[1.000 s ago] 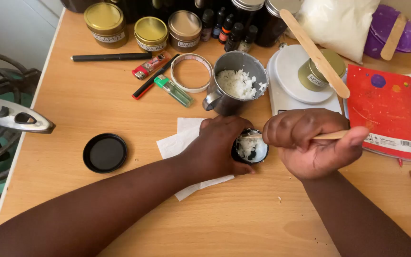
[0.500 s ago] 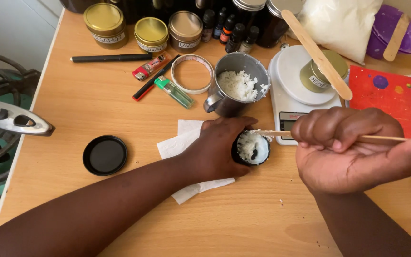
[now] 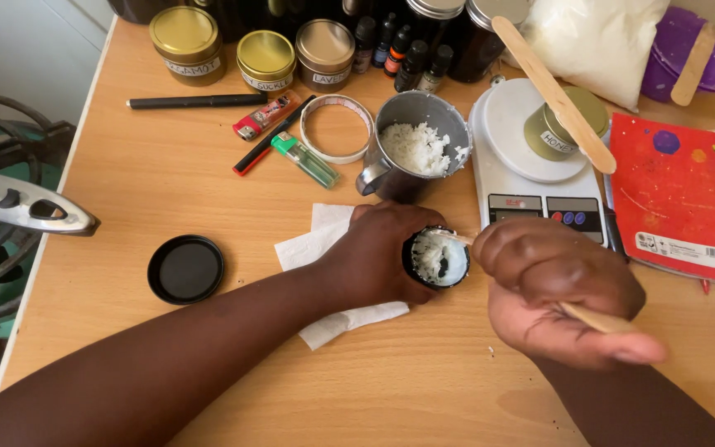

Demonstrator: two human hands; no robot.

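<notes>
A wooden worktop carries the lot. Near its middle the left hand wraps round a small dark tin half filled with white wax flakes, the tin standing on a white paper napkin. The right hand, fingers curled shut, pinches a thin wooden stick whose far tip reaches the tin's rim. Just behind the tin stands a metal jug of white flakes (close enough to crowd the hands), with a white kitchen scale beside it bearing a gold tin and a flat wooden paddle. A black lid lies well to the left; a red notebook lies right of the scale.
</notes>
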